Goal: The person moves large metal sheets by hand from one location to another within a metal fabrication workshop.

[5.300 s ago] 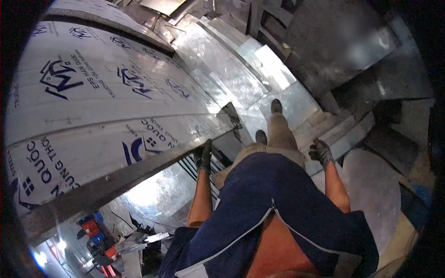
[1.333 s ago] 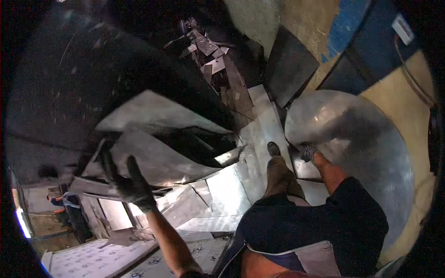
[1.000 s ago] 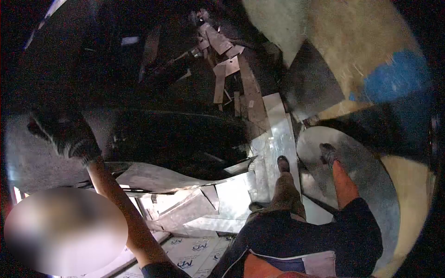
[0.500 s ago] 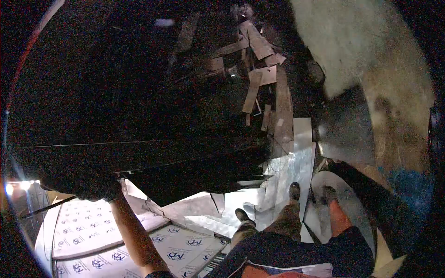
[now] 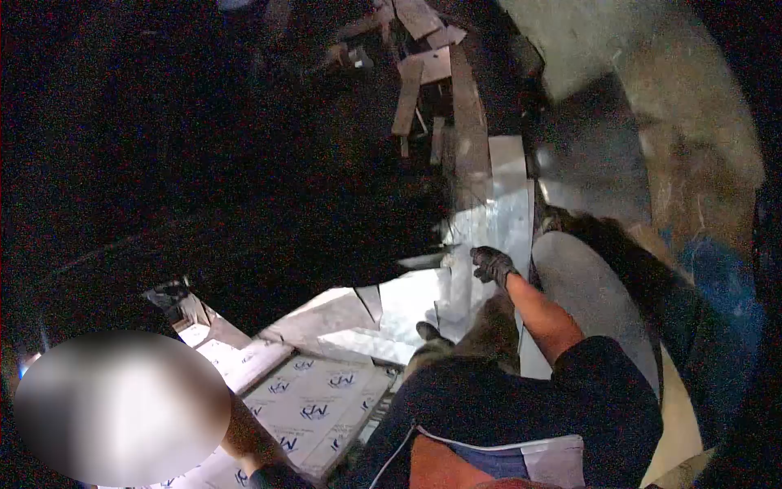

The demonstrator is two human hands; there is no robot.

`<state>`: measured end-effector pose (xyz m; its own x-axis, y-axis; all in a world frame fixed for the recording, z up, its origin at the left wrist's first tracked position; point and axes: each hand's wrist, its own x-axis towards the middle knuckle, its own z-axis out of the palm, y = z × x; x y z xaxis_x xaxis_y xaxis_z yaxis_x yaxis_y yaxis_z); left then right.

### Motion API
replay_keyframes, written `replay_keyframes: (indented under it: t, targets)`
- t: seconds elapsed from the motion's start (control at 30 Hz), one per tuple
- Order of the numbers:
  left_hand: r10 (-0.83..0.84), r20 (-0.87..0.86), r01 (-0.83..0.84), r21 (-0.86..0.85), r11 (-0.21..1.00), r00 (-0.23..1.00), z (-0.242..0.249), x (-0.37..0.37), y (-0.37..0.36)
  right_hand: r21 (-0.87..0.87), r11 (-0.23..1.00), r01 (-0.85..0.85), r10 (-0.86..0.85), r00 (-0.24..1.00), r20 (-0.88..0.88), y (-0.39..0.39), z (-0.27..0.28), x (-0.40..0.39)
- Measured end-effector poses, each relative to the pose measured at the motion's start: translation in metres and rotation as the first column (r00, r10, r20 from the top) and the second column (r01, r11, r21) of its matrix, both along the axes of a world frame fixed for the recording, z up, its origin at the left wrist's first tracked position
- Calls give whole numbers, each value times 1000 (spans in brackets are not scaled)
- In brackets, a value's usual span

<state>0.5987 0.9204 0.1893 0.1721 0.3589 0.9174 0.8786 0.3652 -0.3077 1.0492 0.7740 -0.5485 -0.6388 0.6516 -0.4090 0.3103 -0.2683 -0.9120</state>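
My right hand (image 5: 493, 266) wears a dark glove and hangs in front of my body, above the pale boards (image 5: 507, 175) on the floor. Its fingers are loosely bent and partly apart, with nothing seen in them. A round blurred patch at the lower left covers my left hand; only the left forearm (image 5: 247, 440) comes out of it. Beside that forearm lie flat sheets in white film (image 5: 314, 411) printed with blue lettering. Whatever the left hand touches is hidden.
Loose planks and offcuts (image 5: 468, 106) lie scattered on the floor ahead. A large, very dark area fills the left and middle. To the right are a rounded grey panel (image 5: 590, 285) and a stained pale surface (image 5: 692, 138). My shoe (image 5: 428, 332) stands among pale scraps.
My right hand has swung forward and inward from my side. The left arm has come lower, and its hand is now blurred out. The view has tilted down, so the floor pieces sit higher.
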Motion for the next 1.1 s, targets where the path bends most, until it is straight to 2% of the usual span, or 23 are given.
replay_keyframes:
  t: [0.07,0.2,0.3,0.37,0.4,0.43,0.47,0.5,0.53,0.57,0.63,0.67,0.7,0.77,0.8,0.83,0.87,0.9,0.97,1.0,1.03,1.07,1.1]
  targets:
    - [-8,-48,8,2,1000,999,10,9,8,-273,958,91,-107,993,-44,-34,-13,28]
    - [-31,-142,33,10,999,989,23,23,30,-176,983,48,13,944,330,-51,40,99]
    - [-48,-172,50,4,999,984,31,31,39,-172,985,14,64,896,440,-79,83,160]
    - [-55,-186,54,-6,999,981,30,35,40,-275,957,97,37,895,445,-91,124,188]
    - [-55,-196,53,-13,999,979,28,36,39,-454,835,311,-41,857,513,-109,118,202]
    - [-54,-199,51,-16,999,979,25,39,37,-581,638,505,-92,800,593,-130,103,218]
    - [-54,-204,50,-22,998,978,25,41,38,-643,385,662,-114,726,679,-144,89,227]
    - [-57,-209,52,-29,998,976,22,44,36,-633,391,668,-111,717,688,-156,74,233]
    - [-60,-209,54,-33,998,976,23,46,34,-535,747,393,58,764,642,-165,57,234]
    - [-64,-212,56,-41,998,975,22,46,34,-366,931,6,244,734,634,-171,44,236]
    - [-61,-218,50,-55,997,974,23,50,30,-105,899,-426,385,652,653,-155,51,232]
    - [-71,-216,56,-71,996,974,23,50,27,-48,895,-443,368,675,640,-138,39,226]
    - [-87,-211,71,-84,994,974,27,52,20,250,857,-450,203,742,639,-129,19,205]
    - [-106,-200,85,-110,990,974,27,52,1,253,953,-169,40,893,448,-103,16,175]
    - [-124,-187,100,-135,986,974,23,52,-9,-24,999,42,-31,943,332,-77,43,153]
    - [-156,-165,127,-175,976,974,17,55,-24,-379,881,285,-205,949,238,-51,80,133]
    - [-201,-125,172,-210,962,972,7,59,-41,-579,701,416,-368,907,205,-35,108,119]
    - [-244,-75,219,-248,944,967,-5,62,-60,-687,590,425,-477,870,129,-21,135,107]
    - [-317,116,338,-348,874,941,-38,51,-112,-773,536,341,-559,829,-22,-7,175,96]
    - [-330,252,407,-382,830,910,-60,43,-146,-662,658,358,-461,887,21,-12,183,93]
    - [-291,399,453,-409,792,869,-94,29,-182,-541,765,351,-362,928,90,-18,195,88]
    - [-206,549,481,-422,769,810,-135,12,-224,-474,755,453,-411,890,196,-26,224,69]
    - [-69,687,482,-430,764,723,-185,-7,-273,-468,763,446,-403,894,196,-40,218,75]
